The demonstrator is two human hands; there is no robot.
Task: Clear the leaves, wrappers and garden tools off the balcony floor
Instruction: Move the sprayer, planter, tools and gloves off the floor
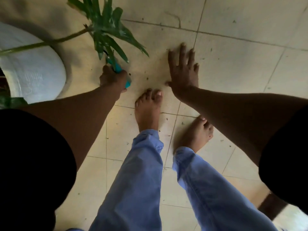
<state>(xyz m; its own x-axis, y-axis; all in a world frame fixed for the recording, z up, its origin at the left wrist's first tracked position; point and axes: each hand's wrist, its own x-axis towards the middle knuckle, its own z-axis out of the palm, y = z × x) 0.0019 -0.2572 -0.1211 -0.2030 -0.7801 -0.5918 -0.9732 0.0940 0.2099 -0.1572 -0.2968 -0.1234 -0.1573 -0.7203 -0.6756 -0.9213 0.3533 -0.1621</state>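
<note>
Teal-handled tool (pixel 124 75) mostly hidden inside left hand (pixel 113 79) and behind plant leaves (pixel 108 30); type unclear. White pot (pixel 31 70) cut off at left edge. Floor specks (pixel 147 78) too small to identify.

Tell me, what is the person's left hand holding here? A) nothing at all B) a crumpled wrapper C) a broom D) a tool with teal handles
D: the left hand has its fingers curled round the teal-handled garden tool, right beside the green split leaf, while the right hand is spread open over the beige tiled floor.
</note>
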